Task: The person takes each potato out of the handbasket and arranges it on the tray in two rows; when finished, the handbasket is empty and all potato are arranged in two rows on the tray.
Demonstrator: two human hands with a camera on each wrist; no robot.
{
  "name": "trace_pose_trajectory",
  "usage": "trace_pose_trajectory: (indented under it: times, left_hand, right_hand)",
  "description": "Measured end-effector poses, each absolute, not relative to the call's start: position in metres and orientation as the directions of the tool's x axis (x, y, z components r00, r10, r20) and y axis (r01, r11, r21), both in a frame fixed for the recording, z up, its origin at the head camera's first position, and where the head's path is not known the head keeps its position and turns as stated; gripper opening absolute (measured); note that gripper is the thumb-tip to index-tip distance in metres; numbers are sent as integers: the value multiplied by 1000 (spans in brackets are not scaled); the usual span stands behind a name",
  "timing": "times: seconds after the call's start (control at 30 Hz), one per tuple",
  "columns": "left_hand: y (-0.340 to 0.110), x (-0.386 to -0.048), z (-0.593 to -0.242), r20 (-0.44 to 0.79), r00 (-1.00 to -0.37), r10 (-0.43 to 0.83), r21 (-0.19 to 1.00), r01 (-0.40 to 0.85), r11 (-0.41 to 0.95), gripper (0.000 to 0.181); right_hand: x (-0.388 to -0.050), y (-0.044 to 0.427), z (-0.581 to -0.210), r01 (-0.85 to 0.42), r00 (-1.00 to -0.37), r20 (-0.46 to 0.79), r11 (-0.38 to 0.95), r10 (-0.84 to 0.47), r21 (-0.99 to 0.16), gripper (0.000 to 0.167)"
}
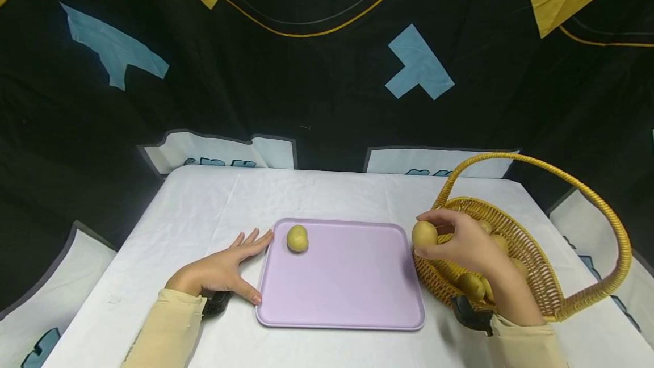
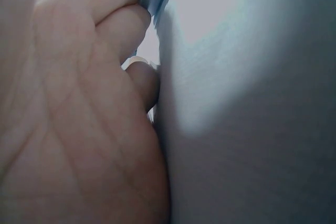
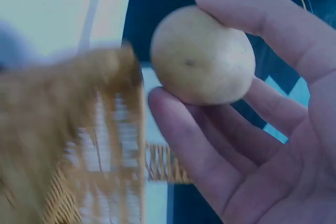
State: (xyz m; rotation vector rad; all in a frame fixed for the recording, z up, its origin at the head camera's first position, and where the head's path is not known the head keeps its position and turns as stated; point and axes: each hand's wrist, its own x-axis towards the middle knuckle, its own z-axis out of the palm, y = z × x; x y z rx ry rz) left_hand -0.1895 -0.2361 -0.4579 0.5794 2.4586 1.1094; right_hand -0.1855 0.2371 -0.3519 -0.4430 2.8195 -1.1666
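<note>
In the head view, the hands are working well apart: the left hand [image 1: 225, 268] is resting, fingers spread, against the tray [image 1: 347, 277], where one potato [image 1: 297, 238] is lying just beyond its fingertips; the right hand [image 1: 470, 243] is gripping a second potato [image 1: 423, 235] by the rim of the basket [image 1: 536, 257]. Several other potatoes [image 1: 471, 285] are sitting inside, below that hand, so the work is seemingly just beginning. The handle [image 1: 562, 175] is arching beyond the right hand. In the left wrist view, the palm is hiding most of the tray. In the right wrist view, thumb and fingers are pinching the potato, blurred wicker crowding close.
</note>
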Motion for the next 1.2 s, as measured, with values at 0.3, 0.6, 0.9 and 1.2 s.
trace_pose_trajectory:
  times: [0.3,0.6,0.9,1.2]
  left_hand:
    - [-237,-190,-458,-176,-843,508,767,206,608,129]
    - [-237,-190,-460,-183,-848,498,763,197,615,130]
    - [-236,-190,-462,-182,-850,495,759,199,621,129]
    - [-236,-190,-461,-182,-853,489,761,193,620,129]
  right_hand:
    - [-189,201,-371,-217,-968,91,597,-233,-773,56]
    - [-198,171,-392,-183,-967,57,521,-247,-834,59]
    - [-204,144,-406,-110,-971,-9,477,-240,-872,60]
    - [-209,126,-422,-68,-982,-29,492,-186,-868,59]
